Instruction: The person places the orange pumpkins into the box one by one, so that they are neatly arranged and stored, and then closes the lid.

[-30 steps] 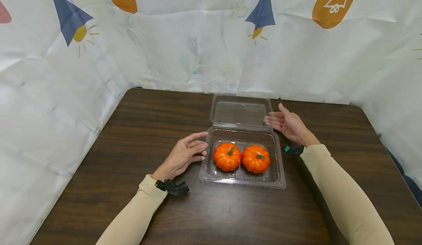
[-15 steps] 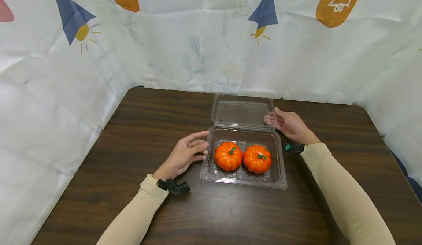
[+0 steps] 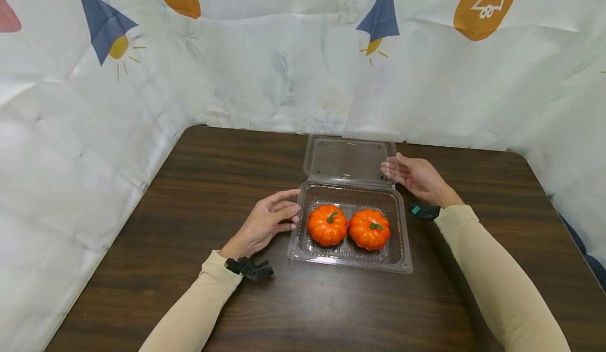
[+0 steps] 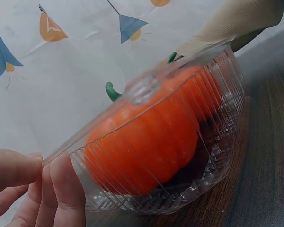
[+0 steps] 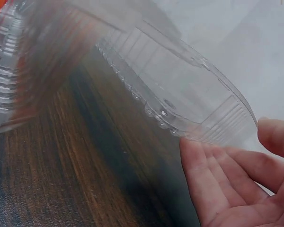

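Two orange pumpkins with green stems, a left one (image 3: 327,225) and a right one (image 3: 369,229), sit side by side in the base of a clear plastic clamshell container (image 3: 350,260). Its hinged lid (image 3: 345,157) is folded back, away from me. My left hand (image 3: 265,220) pinches the left rim of the base between thumb and fingers, as the left wrist view shows. My right hand (image 3: 421,178) holds the lid at its right edge: the fingers (image 5: 213,165) lie under the lid and the thumb (image 5: 274,135) meets its rim. The fingers show through the plastic.
The container stands on a dark wood-grain table (image 3: 189,183) near its back edge. A white printed curtain (image 3: 265,68) hangs behind the table and along its left side. Black bands sit on both wrists, with a left band (image 3: 248,268) near the table surface.
My right thumb has come down to the lid's edge, and the lid's right side has risen slightly. The left hand, the base and the pumpkins stay put.
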Motion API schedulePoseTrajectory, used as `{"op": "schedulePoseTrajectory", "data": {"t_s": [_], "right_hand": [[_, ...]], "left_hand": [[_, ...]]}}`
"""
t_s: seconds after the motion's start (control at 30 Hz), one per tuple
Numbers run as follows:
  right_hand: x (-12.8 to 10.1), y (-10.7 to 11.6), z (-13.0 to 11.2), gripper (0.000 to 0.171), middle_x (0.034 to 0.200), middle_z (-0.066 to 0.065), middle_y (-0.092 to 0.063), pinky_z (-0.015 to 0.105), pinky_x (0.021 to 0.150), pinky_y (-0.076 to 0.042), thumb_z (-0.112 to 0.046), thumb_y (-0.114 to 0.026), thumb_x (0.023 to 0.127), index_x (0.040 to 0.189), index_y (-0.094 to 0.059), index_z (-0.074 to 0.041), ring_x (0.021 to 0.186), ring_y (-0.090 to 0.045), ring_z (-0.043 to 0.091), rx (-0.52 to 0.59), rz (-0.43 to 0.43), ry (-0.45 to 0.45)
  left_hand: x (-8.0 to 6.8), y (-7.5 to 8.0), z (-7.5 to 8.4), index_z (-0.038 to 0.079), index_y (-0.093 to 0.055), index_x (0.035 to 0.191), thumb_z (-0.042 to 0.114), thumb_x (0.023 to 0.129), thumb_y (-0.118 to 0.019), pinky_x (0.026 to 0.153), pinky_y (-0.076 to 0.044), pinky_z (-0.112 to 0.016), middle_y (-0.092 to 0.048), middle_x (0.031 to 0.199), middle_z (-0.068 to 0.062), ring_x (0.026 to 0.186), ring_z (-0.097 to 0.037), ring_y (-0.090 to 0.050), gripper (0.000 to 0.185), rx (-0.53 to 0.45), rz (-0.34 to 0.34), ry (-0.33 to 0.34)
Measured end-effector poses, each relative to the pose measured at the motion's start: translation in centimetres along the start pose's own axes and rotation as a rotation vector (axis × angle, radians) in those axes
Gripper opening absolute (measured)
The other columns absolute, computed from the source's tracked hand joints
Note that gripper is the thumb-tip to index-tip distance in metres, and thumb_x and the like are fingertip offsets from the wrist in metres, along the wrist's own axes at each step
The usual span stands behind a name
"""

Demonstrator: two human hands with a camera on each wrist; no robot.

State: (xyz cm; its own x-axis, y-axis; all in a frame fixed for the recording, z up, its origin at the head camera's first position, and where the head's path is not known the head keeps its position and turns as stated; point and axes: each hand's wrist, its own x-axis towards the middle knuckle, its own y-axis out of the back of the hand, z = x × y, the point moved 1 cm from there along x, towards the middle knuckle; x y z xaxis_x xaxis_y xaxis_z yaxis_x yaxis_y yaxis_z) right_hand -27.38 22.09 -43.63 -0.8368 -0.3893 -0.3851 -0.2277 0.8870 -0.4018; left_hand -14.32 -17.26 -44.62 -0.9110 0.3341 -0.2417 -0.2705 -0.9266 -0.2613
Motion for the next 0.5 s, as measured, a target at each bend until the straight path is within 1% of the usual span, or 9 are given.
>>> {"op": "schedulePoseTrajectory", "data": {"t_s": [0.17, 0.37, 0.43, 0.5], "right_hand": [[-0.2, 0.0, -0.4, 0.070, 0.117, 0.002, -0.078, 0.023, 0.094, -0.061, -0.027, -0.052, 0.109, 0.162, -0.021, 0.004, 0.109, -0.076, 0.014, -0.005, -0.016, 0.021], [-0.3, 0.1, -0.9, 0.069, 0.119, 0.004, -0.078, 0.024, 0.094, -0.061, -0.023, -0.052, 0.109, 0.161, -0.019, 0.008, 0.108, -0.076, 0.014, -0.027, -0.052, 0.083], [-0.4, 0.1, -1.0, 0.067, 0.120, 0.004, -0.077, 0.025, 0.095, -0.061, -0.022, -0.052, 0.109, 0.160, -0.021, 0.009, 0.109, -0.076, 0.015, -0.039, -0.068, 0.103], [-0.5, 0.2, -1.2, 0.063, 0.122, 0.005, -0.077, 0.026, 0.095, -0.061, -0.021, -0.052, 0.109, 0.158, -0.027, 0.010, 0.110, -0.076, 0.016, -0.045, -0.084, 0.117]], "left_hand": [[-0.1, -0.1, 0.1, 0.007, -0.045, 0.155, 0.008, 0.102, -0.065, 0.076, -0.064, -0.022, -0.071, 0.103, 0.005, 0.083, -0.009, -0.068, 0.056, 0.006, -0.004, -0.003], [-0.1, -0.1, 0.1, 0.007, -0.045, 0.154, 0.008, 0.102, -0.065, 0.075, -0.064, -0.022, -0.071, 0.103, 0.005, 0.082, -0.009, -0.068, 0.057, 0.008, -0.004, -0.005], [-0.1, -0.1, 0.1, 0.007, -0.045, 0.155, 0.008, 0.102, -0.065, 0.075, -0.064, -0.022, -0.071, 0.103, 0.005, 0.082, -0.009, -0.068, 0.057, 0.008, -0.004, -0.004], [-0.1, -0.1, 0.1, 0.007, -0.045, 0.155, 0.008, 0.102, -0.065, 0.075, -0.063, -0.022, -0.071, 0.103, 0.005, 0.082, -0.009, -0.068, 0.056, 0.008, -0.003, -0.003]]}}
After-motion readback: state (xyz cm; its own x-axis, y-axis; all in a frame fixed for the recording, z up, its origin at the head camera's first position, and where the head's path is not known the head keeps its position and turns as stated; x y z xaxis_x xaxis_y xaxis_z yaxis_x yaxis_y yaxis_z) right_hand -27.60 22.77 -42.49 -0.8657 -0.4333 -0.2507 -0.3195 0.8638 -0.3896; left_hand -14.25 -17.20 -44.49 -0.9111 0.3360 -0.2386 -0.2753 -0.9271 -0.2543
